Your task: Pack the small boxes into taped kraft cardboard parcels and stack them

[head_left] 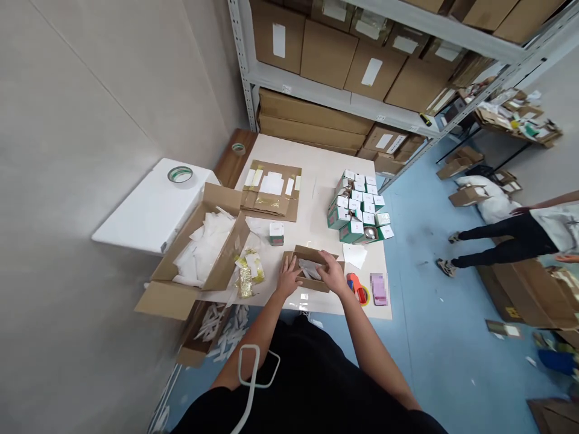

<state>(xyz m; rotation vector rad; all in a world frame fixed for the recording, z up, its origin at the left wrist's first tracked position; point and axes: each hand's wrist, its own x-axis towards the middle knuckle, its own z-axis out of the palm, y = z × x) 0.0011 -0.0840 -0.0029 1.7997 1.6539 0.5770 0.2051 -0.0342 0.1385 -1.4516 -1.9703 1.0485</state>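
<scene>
A small open cardboard box sits near the front edge of the table, with white, partly see-through packing material inside. My left hand grips its left end, the thumb reaching over the opening. At the right end my right hand holds the box wall and flap, its fingertips over the packing. Just right of the box lie a red tape dispenser and a blurred purple item. White paper sheets rest behind them. A small white-and-green carton stands behind my left hand.
Several white-and-green cartons stand grouped at the table's right. Flattened cardboard lies at the back left. A large box of white packing stands at the left, by crumpled yellow-taped wrap. Shelving borders the back; another person is at right.
</scene>
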